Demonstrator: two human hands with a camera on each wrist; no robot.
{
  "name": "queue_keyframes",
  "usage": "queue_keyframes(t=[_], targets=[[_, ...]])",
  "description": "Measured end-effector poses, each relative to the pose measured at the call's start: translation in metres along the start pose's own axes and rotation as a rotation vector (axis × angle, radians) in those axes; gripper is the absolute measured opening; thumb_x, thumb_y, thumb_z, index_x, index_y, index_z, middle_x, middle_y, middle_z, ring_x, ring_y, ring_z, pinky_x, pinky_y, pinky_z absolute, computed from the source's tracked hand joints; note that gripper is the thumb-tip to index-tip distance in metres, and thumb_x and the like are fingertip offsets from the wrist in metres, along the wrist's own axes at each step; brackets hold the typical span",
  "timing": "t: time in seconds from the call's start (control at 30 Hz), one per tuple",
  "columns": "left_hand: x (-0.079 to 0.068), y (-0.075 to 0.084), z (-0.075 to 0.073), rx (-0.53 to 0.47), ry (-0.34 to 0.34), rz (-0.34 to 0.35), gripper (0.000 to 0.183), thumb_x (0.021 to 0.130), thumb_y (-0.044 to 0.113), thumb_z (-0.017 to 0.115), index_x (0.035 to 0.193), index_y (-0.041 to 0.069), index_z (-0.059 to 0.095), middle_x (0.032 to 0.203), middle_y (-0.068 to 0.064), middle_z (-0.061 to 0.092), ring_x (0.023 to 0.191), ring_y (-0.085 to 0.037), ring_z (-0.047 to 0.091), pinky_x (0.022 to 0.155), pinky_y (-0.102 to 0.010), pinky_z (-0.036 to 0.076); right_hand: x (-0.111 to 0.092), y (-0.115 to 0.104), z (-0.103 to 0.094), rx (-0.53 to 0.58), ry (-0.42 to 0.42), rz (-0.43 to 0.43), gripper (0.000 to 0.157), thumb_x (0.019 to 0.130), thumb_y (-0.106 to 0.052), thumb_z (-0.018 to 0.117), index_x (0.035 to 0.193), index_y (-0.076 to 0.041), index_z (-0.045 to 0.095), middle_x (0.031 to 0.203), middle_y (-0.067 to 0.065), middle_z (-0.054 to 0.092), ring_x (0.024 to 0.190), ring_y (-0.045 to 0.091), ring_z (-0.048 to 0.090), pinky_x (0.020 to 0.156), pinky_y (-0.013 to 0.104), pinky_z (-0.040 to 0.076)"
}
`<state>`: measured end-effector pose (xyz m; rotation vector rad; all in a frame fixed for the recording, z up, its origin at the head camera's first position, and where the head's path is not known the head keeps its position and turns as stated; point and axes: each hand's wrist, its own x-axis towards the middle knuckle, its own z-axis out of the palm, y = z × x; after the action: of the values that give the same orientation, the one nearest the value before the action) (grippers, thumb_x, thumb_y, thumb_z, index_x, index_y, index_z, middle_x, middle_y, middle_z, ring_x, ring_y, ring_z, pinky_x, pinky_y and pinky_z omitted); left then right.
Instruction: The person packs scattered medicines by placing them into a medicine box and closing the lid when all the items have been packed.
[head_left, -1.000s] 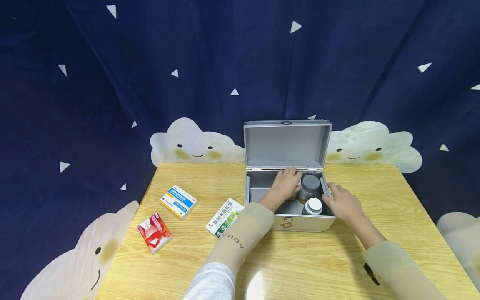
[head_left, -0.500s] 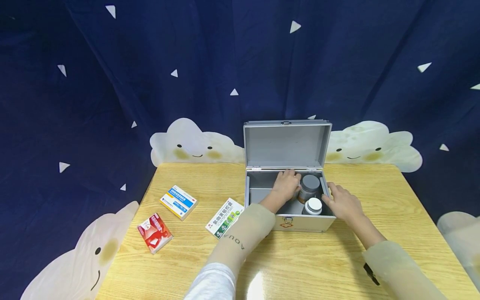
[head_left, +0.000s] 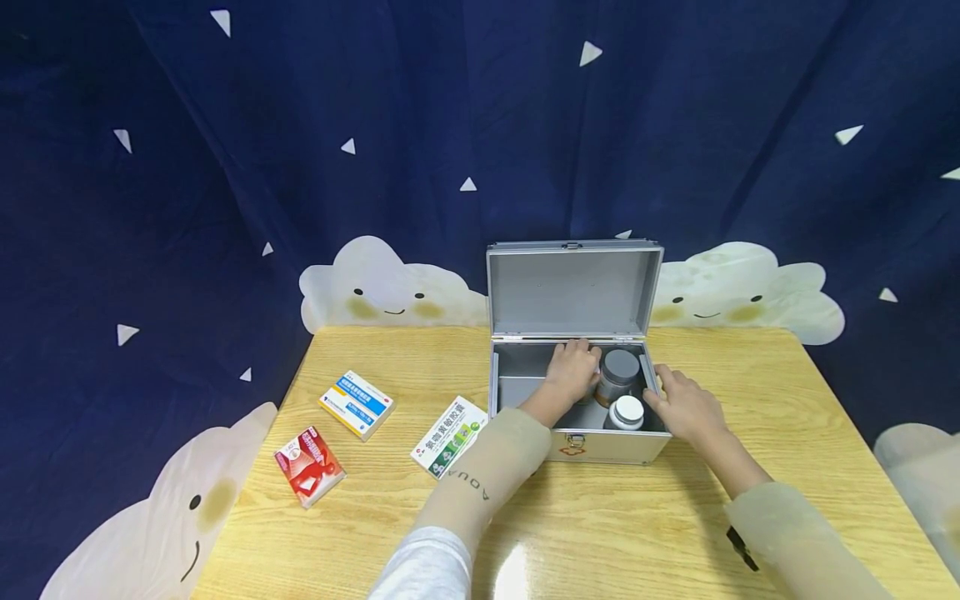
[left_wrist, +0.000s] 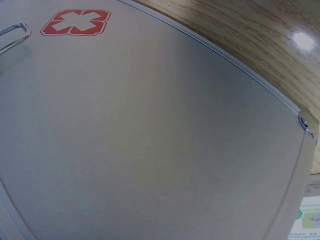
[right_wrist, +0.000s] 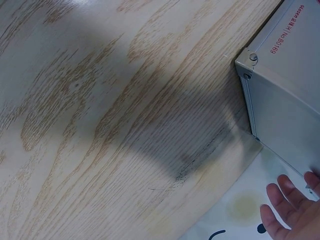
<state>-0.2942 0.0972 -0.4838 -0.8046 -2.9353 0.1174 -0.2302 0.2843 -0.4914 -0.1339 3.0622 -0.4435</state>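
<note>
A silver metal first-aid case (head_left: 607, 447) stands with its lid raised. My left hand (head_left: 572, 371) reaches down inside it, fingers curled over a bottle that the hand mostly hides. Just right of that hand is a jar with a grey lid (head_left: 621, 367); in front of the jar stands a white bottle (head_left: 627, 413). My right hand (head_left: 686, 404) rests at the case's right side, thumb by the rim. In the right wrist view its fingers (right_wrist: 282, 197) are loosely extended by the wall. The left wrist view shows the case front with its red cross mark (left_wrist: 76, 22), without the hand.
Left of the case, a green-and-white medicine box (head_left: 450, 437) lies on the wooden table (head_left: 600, 533). Farther left are a blue-and-white medicine box (head_left: 357, 404) and a red one (head_left: 309, 467). The raised lid (head_left: 573, 292) stands before a dark blue curtain (head_left: 420, 125).
My left hand has shifted slightly lower within the case, and the white cap glimpsed beside it is now almost covered. My right hand has stayed in place.
</note>
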Motion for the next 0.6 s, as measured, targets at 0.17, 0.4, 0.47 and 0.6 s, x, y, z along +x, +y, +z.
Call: queue_keyframes(t=[0.17, 0.4, 0.47, 0.6], targets=[[-0.0011, 0.0006, -0.0002, 0.004, 0.002, -0.012, 0.040, 0.088, 0.045, 0.054, 0.120, 0.021, 0.055, 0.116, 0.001, 0.054, 0.105, -0.015, 0.051, 0.083, -0.029, 0.043, 0.0001, -0.0002, 0.0001, 0.002, 0.002, -0.002, 0.051, 0.093, -0.037, 0.040, 0.131, -0.003, 0.035, 0.118, 0.029, 0.050, 0.102, 0.048, 0.049, 0.070, 0.060, 0.043], [-0.0055, 0.0035, -0.0025, 0.010, -0.013, -0.026, 0.045, 0.088, 0.044, 0.052, 0.126, 0.020, 0.051, 0.122, 0.000, 0.051, 0.105, -0.016, 0.050, 0.082, -0.029, 0.043, 0.0002, -0.0003, 0.0003, 0.000, 0.006, -0.005, 0.050, 0.093, -0.036, 0.041, 0.131, -0.002, 0.036, 0.118, 0.030, 0.049, 0.103, 0.049, 0.049, 0.070, 0.060, 0.043], [-0.0067, 0.0040, -0.0042, 0.015, -0.031, -0.022, 0.048, 0.088, 0.045, 0.051, 0.130, 0.021, 0.047, 0.125, 0.000, 0.048, 0.107, -0.016, 0.049, 0.084, -0.030, 0.042, 0.0000, -0.0005, 0.0001, 0.004, 0.007, -0.005, 0.050, 0.093, -0.035, 0.042, 0.131, -0.002, 0.036, 0.118, 0.030, 0.049, 0.103, 0.049, 0.049, 0.070, 0.060, 0.043], [-0.0090, 0.0044, -0.0084, 0.019, -0.053, -0.004, 0.051, 0.089, 0.046, 0.050, 0.133, 0.022, 0.043, 0.131, 0.002, 0.043, 0.111, -0.016, 0.046, 0.087, -0.031, 0.040, 0.0000, -0.0005, -0.0001, 0.008, 0.007, -0.005, 0.050, 0.093, -0.035, 0.042, 0.130, -0.002, 0.036, 0.118, 0.030, 0.049, 0.102, 0.049, 0.049, 0.070, 0.060, 0.043]])
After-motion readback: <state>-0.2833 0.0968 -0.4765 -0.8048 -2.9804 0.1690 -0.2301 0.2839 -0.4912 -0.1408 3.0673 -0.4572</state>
